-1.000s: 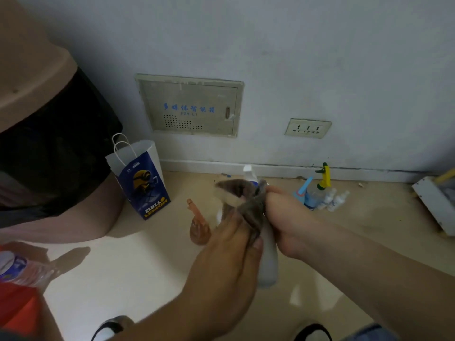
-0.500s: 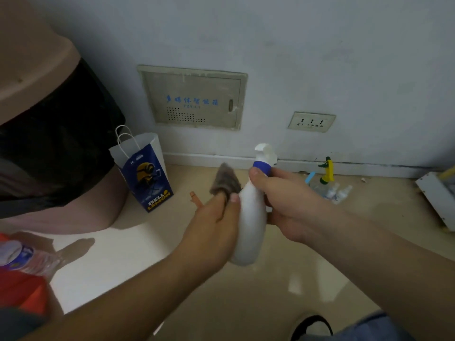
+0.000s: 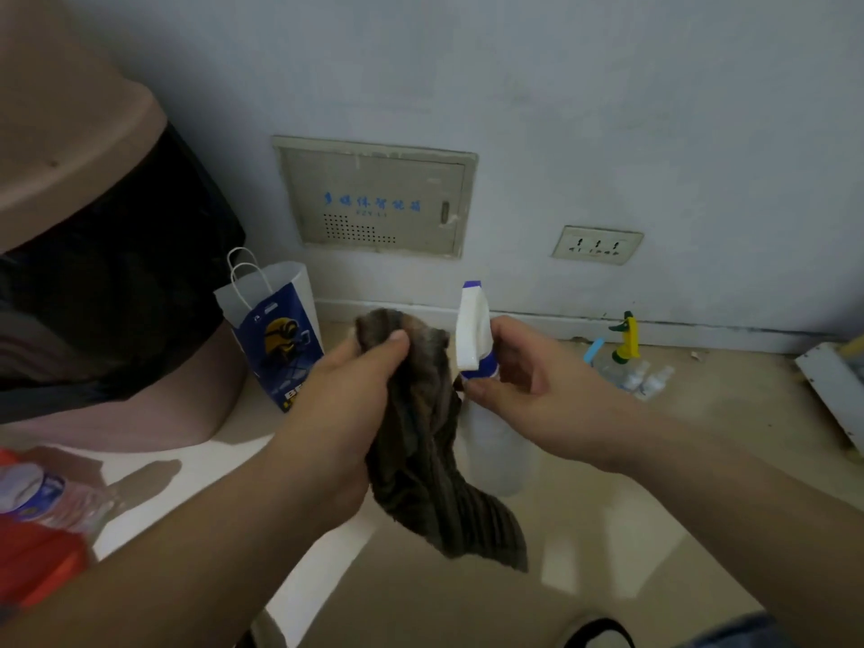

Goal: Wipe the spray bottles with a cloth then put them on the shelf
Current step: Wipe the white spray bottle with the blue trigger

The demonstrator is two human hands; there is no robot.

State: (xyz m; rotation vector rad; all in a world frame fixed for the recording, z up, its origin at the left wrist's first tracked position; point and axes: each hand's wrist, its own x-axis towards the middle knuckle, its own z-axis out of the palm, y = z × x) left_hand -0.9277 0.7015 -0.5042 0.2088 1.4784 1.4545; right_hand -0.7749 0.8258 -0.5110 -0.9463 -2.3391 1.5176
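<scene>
My right hand (image 3: pixel 533 390) grips a white spray bottle (image 3: pixel 495 441) at its blue neck, holding it upright above the floor, trigger head on top. My left hand (image 3: pixel 336 413) grips a dark brown cloth (image 3: pixel 430 460) that hangs down beside the bottle's left side and touches it. Several more spray bottles (image 3: pixel 629 362) lie on the floor by the wall to the right, among them a yellow-topped and a blue-topped one. No shelf is in view.
A white and blue paper bag (image 3: pixel 273 329) stands on the floor left of my hands. A large pink bin with a black liner (image 3: pixel 107 273) fills the left. A white rack edge (image 3: pixel 832 390) shows at far right. A plastic water bottle (image 3: pixel 42 498) lies at lower left.
The bottle's trigger head has turned and the bottle has shifted right. The cloth, earlier bunched against the bottle, now hangs open from my left hand.
</scene>
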